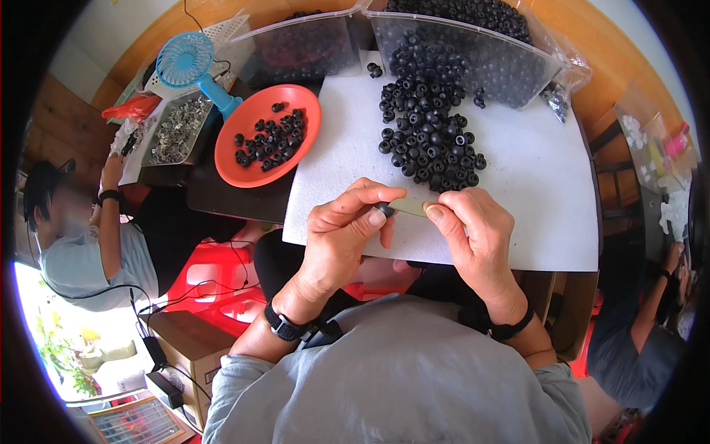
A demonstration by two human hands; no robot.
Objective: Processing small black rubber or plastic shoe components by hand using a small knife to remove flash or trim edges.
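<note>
1. We see small black pieces (431, 140), rounded and smooth, several with ring-shaped openings, heaped loosely on a matt white sheet (536, 177); the sheet lies over the dark desk (225, 201), whose surface shows bare at the left; a blue fan (185, 61) with a ribbed round head stands there too.

2. We have two clear plastic containers along the back: the right bin (543, 72) is well filled with black pieces, and the heap spreads from just in front of it; the left bin (347, 58) holds more dark ones, seen dimly through its wall; a shallow orange-red plate (309, 100) carries a scattering of black pieces; beside it, a tray (198, 140) holds a jumble of silvery metal parts.

3. We find the black piece in hand (385, 210) nearer to us than the heap, above the sheet's near part; our left grip (344, 222) pinches it between thumb and fingers; our right grip (473, 229) grasps a pale flat tool (409, 206) between thumb and fingers, its far end reaching the piece; we cannot tell whether that end enters an opening.
</note>
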